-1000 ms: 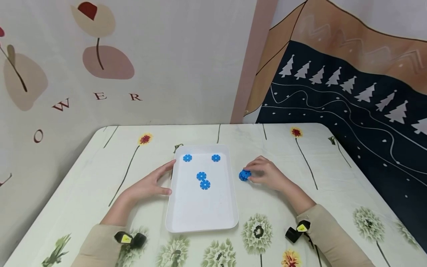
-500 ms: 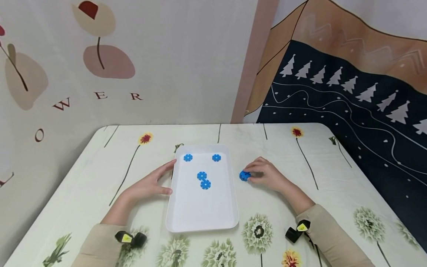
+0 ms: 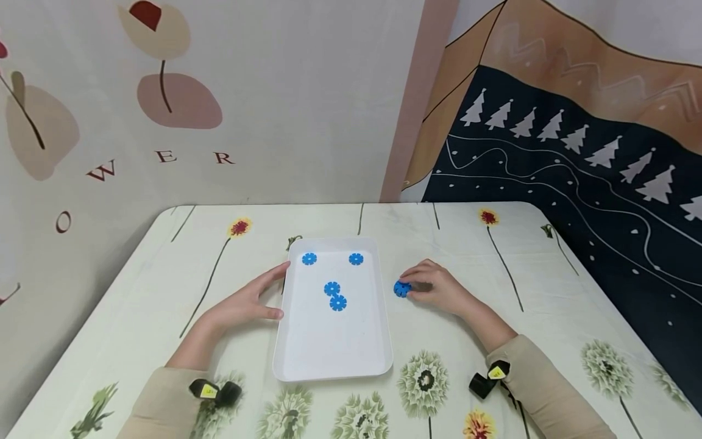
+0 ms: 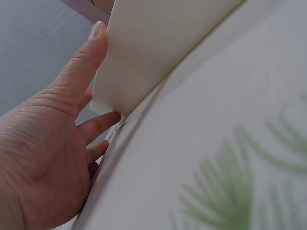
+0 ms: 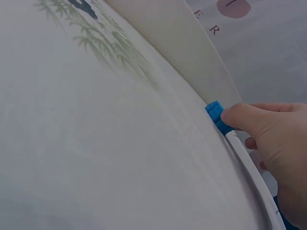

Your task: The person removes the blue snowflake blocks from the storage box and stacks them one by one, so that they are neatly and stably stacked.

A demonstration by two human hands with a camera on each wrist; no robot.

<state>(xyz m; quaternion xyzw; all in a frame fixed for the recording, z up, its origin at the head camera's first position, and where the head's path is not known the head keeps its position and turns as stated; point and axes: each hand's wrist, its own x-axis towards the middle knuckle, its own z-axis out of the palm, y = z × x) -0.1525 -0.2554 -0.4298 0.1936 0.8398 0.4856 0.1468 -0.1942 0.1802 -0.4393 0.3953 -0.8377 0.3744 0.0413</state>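
A white tray point(image 3: 329, 356) lies on the table, its left wall touched by the thumb and fingers of my left hand point(image 3: 241, 305), which are spread rather than curled round it. In the left wrist view the thumb point(image 4: 79, 67) rests along the tray's outer side point(image 4: 148, 52). To the right of the tray, my right hand point(image 3: 443, 290) pinches a small stack of blue snowflake discs point(image 3: 402, 289) at the tabletop. The right wrist view shows the stack point(image 5: 214, 111) edge-on, partly hidden by the thumb. How many discs it has cannot be told.
Inside the tray, one blue disc point(image 3: 309, 259) lies at the far left and another disc point(image 3: 356, 259) at the far right. Near the middle, an upper disc point(image 3: 331, 288) touches a lower disc point(image 3: 337, 303). A flower-print cloth point(image 3: 460, 231) covers the table; a wall stands behind.
The discs at my right fingertips look more evenly lined up than a second ago. Both hands and the tray have stayed in place.
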